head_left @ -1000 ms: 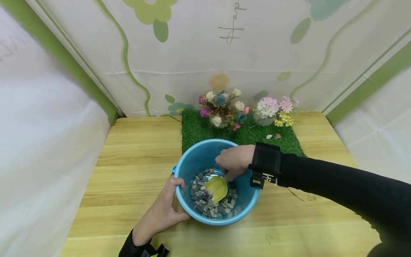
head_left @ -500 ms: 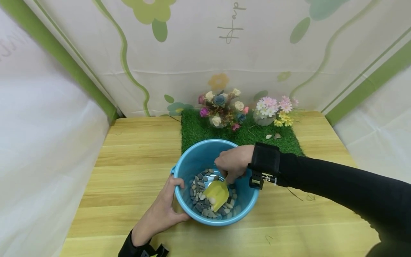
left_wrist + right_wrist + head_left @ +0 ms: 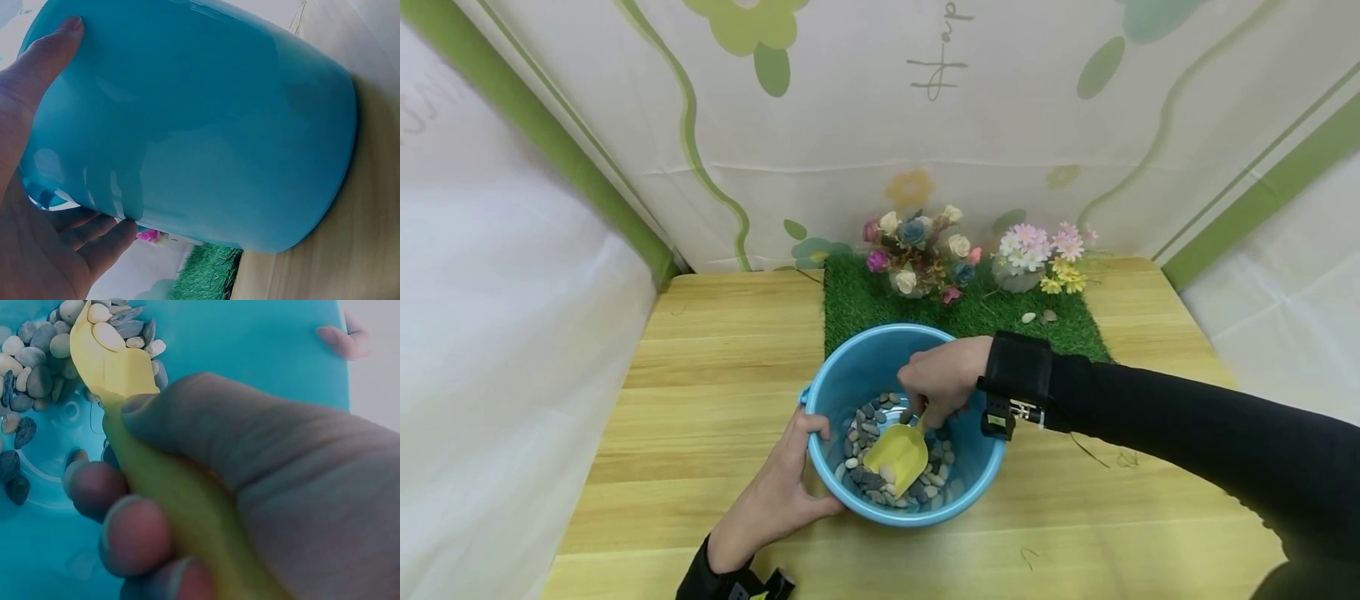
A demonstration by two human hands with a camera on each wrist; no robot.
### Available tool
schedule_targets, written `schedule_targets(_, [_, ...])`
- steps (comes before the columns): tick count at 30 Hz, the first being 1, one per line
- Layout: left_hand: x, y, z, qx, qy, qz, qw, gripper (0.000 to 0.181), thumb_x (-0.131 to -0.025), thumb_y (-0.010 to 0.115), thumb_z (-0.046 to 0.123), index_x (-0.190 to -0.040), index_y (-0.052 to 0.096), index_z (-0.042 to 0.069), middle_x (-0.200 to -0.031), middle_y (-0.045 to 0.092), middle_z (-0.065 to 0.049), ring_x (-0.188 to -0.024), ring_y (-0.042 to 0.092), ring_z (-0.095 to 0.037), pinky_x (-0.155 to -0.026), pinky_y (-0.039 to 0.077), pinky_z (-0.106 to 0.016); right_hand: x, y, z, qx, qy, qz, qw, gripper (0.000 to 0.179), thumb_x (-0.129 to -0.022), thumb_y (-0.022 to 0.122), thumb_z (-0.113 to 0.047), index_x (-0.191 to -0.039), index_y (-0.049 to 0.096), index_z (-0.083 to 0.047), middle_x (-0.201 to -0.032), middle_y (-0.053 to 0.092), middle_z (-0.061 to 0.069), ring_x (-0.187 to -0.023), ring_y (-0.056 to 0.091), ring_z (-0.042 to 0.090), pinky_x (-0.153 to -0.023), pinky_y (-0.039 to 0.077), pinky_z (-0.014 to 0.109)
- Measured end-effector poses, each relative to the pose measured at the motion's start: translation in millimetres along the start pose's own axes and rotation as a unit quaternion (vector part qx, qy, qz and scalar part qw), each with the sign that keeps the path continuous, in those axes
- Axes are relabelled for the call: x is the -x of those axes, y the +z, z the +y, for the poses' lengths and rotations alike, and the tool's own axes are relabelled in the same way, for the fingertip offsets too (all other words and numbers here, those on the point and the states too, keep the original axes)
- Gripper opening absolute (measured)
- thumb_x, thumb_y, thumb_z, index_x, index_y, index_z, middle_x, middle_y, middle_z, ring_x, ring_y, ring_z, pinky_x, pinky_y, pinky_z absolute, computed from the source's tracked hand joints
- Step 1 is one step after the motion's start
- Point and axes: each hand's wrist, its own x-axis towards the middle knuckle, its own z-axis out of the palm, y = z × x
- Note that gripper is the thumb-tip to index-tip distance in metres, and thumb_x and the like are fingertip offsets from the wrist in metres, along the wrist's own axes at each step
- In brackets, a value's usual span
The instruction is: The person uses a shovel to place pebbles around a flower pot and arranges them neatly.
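A blue bucket [image 3: 902, 518] stands on the wooden table, pebbles [image 3: 936, 481] covering much of its bottom. My left hand [image 3: 782, 492] grips the bucket at its left side, fingers hooked over the rim and thumb against the outer wall, as the left wrist view shows too. Inside the bucket, my right hand [image 3: 943, 379] holds a yellow toy shovel [image 3: 901, 454] by its handle [image 3: 175, 500], thumb laid along the top. The shovel's blade points down toward the front among the pebbles, and a pale pebble [image 3: 107, 336] lies on it.
Behind the bucket lies an artificial grass mat [image 3: 857, 308]. A pot of mixed roses [image 3: 917, 250] and a pot of pink and yellow flowers [image 3: 1037, 258] stand on it, with two loose stones [image 3: 1037, 318] nearby. Printed cloth walls [image 3: 820, 125] enclose the table [image 3: 715, 358].
The shovel's blade has shifted forward and then left through the pebbles, more of its handle now showing. My right hand moved slightly left with it. My left hand stays on the bucket.
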Motion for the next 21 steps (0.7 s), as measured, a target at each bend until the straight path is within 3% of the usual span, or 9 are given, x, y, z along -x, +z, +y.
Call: schedule_targets(21, [-0.6,0.8,-0.7,0.006,-0.005,0.003,1.0,0.07,-0.065,0.081,0.042,-0.109,0.031,0.018,-0.145,0.024,-0.011,-0.128,0.029,-0.032,-0.096,0.035,-0.051,2.7,-4.5,3.6,-0.006,-0.015,-0.01,0.9998,0.033,-0.089,0.061,-0.019,-0.055,0.061,-0.019,-0.047,0.049,-0.006,-0.04,0.046,0.011,-0.041,0.037,0.021])
